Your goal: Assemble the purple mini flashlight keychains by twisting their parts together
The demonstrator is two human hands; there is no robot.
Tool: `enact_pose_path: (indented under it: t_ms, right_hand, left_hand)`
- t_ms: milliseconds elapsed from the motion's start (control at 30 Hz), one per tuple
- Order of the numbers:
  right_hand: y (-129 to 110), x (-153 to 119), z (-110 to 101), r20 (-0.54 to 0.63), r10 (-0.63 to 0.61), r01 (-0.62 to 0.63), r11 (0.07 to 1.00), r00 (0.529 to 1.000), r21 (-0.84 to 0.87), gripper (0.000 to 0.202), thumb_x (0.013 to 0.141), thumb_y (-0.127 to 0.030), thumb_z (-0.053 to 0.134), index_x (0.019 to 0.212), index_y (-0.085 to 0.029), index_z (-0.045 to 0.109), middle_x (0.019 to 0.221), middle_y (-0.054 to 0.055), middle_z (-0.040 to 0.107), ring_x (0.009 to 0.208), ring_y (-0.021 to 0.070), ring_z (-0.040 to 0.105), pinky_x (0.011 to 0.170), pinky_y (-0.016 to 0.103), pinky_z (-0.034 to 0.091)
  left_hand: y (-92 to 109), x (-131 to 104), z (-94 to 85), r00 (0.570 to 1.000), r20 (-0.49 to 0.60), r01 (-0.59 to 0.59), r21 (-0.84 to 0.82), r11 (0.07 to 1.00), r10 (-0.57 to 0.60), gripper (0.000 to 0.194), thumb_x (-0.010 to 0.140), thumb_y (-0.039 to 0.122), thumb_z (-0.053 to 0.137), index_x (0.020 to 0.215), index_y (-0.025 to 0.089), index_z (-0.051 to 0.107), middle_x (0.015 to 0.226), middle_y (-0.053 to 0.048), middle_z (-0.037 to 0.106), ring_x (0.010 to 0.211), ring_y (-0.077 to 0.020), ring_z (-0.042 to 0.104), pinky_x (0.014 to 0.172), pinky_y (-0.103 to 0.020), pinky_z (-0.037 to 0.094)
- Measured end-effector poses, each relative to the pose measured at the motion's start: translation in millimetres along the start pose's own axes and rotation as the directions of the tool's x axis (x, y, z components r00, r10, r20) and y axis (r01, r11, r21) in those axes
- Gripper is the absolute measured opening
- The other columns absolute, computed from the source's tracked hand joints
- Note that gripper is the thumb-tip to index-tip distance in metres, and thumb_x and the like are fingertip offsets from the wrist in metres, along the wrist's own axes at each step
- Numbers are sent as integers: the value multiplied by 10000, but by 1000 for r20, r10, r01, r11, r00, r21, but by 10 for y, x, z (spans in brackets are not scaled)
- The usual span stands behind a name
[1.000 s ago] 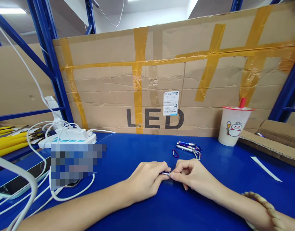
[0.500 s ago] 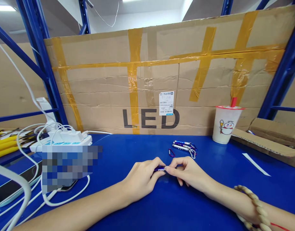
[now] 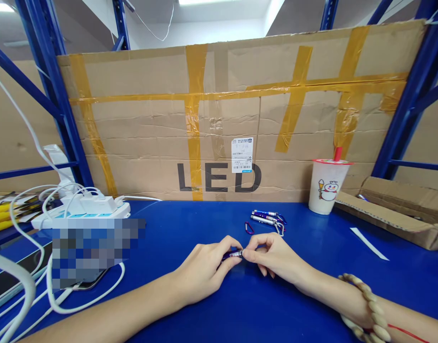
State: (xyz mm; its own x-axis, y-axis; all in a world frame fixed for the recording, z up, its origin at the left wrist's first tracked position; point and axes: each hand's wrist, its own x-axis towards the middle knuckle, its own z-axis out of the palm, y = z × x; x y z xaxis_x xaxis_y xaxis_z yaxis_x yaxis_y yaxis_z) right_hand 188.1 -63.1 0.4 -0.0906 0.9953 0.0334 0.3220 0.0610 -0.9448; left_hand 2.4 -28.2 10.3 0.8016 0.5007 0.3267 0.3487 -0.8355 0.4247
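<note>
In the head view, a small purple keychain flashlight (image 3: 233, 255) lies between the thumb and fingers of my left hand (image 3: 203, 269), just above the blue tabletop. The thumb and index finger of my right hand (image 3: 272, 255) are closed in a pinch at the flashlight's right end, hiding that tip. Beyond my hands rests a group of similar flashlights (image 3: 263, 219), blue, purple and silver, with clips on their ends. A loose dark red carabiner clip (image 3: 249, 228) sits to the left of that group.
A lidded drink cup (image 3: 326, 188) stands at the back right beside an open cardboard box (image 3: 393, 224). Nearby lies a white strip (image 3: 369, 244). At left are a power strip (image 3: 112, 212), white cables and a phone (image 3: 22, 271). A large cardboard panel (image 3: 151, 143) closes the back.
The whole view has shifted slightly, so things appear a little further left. Both hands keep the flashlight between them; slightly more of its silver end shows.
</note>
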Motion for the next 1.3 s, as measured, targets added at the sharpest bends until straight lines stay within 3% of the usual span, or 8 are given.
enact_pose_path:
  t_ms: [300, 400, 567, 700, 1067, 1300]
  right_hand:
    - [0, -4, -5, -7, -7, 7, 1000, 1000, -10, 371, 649, -493, 651, 661, -132, 569, 368, -52, 459, 304, 34, 338, 323, 148, 234]
    - [0, -14, 1, -47, -78, 76, 996, 996, -43, 358, 647, -477, 664, 697, -132, 583, 388, -52, 454, 317, 41, 366, 330, 151, 254]
    - [-3, -34, 1, -151, -262, 255, 965, 953, -66, 349, 627, -434, 699, 809, -147, 619, 705, -5, 549, 369, 23, 441, 351, 163, 346]
    - [-18, -48, 2, -130, -335, 326, 942, 933, -85, 320, 651, -423, 688, 811, -147, 663, 829, 31, 550, 387, 20, 470, 346, 172, 376]
    - [31, -47, -12, -81, -337, 329, 939, 938, -97, 259, 684, -377, 678, 792, -141, 684, 811, 22, 529, 381, 5, 473, 367, 163, 384]
    - [77, -53, 4, -54, -329, 325, 943, 943, -67, 259, 668, -389, 684, 652, -132, 662, 748, 20, 515, 424, 30, 450, 355, 174, 399]
  left_hand:
    - [-18, -9, 25, 999, -42, -11, 76, 997, 14, 221, 917, 325, 332, 1080, 257, 465, 962, 26, 621, 853, -130, 594, 721, -214, 418]
    - [-17, -3, 35, 998, -64, 12, 122, 992, -5, 220, 915, 321, 327, 1040, 240, 488, 909, 15, 625, 818, -135, 592, 709, -224, 417]
    - [4, -2, 24, 995, -87, 60, 124, 990, -49, 214, 913, 295, 306, 1017, 228, 481, 840, 8, 621, 736, -134, 585, 635, -225, 403]
    - [2, -2, 26, 995, -84, 69, 118, 991, -60, 219, 916, 285, 286, 1005, 224, 476, 785, 12, 604, 688, -128, 570, 605, -216, 386]
    - [-25, 9, 8, 1000, -1, 18, 98, 995, -18, 213, 920, 270, 273, 964, 215, 474, 757, 17, 581, 668, -122, 554, 599, -204, 373]
    - [-26, 6, -15, 998, 57, -11, 9, 1000, 11, 122, 901, 244, 337, 928, 204, 449, 957, 10, 610, 787, -128, 585, 655, -202, 393]
